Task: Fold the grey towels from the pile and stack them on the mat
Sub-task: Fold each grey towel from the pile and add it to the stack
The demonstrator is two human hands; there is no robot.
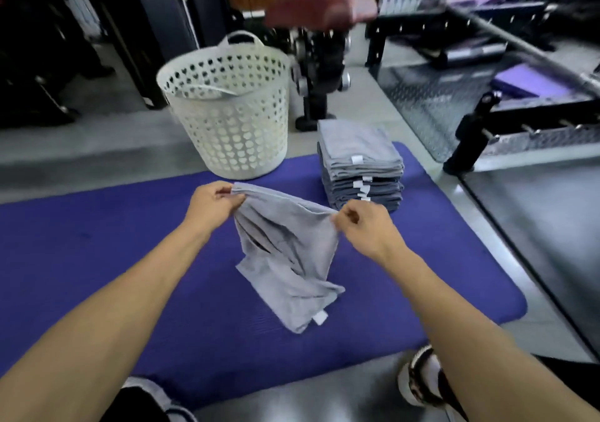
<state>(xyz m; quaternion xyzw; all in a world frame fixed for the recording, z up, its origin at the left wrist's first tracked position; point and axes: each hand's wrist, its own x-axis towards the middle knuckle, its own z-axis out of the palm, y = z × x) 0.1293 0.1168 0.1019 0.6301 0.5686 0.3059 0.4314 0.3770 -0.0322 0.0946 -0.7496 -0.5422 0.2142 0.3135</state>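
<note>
Spreading one grey cloth towel above the purple foam mat, fold not yet begun.
Left hand and right hand each pinch a top corner; lower edge rumpled on mat. Next: lay flat, fold, add to folded grey stack, right of white perforated basket.

Stack on mat, right of basket

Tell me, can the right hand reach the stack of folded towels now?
Probably yes: the stack of folded towels lies just beyond the right hand with nothing between, but that hand pinches the grey towel.
</note>
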